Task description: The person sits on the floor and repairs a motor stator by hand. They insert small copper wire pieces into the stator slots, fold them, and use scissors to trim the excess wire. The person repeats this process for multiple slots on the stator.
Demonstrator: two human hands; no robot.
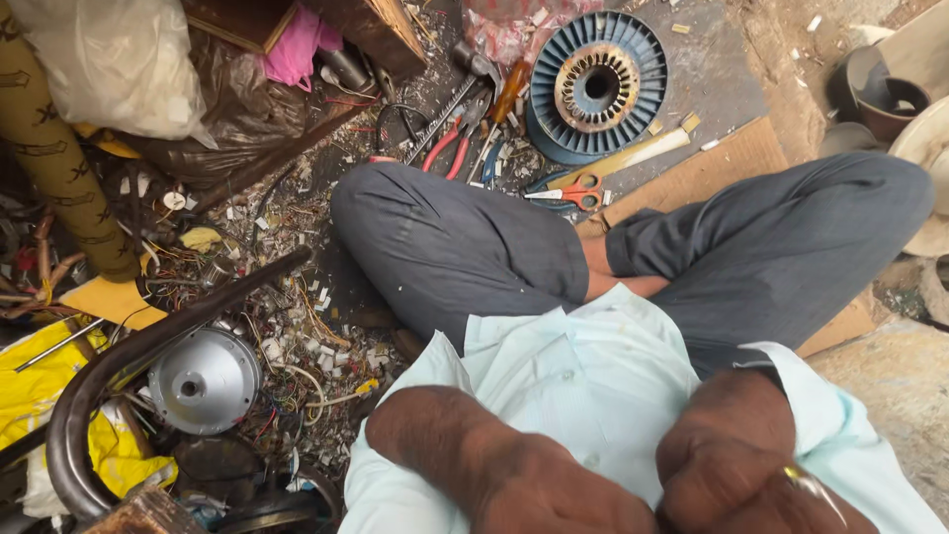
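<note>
Both hands, left hand (534,485) and right hand (751,465), sit near and bunched, their grip unclear, while sharp scissors (568,190) by the knee could poke.

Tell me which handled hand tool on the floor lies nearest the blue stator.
The orange-handled screwdriver, lying beside the blue stator at its left edge. The red-handled pliers lie farther left, the orange-handled scissors lower down.

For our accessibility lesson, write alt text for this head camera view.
A person sits cross-legged on a littered floor, left hand and right hand closed near the chest. Ahead lie a blue motor core, pliers and scissors.
</note>
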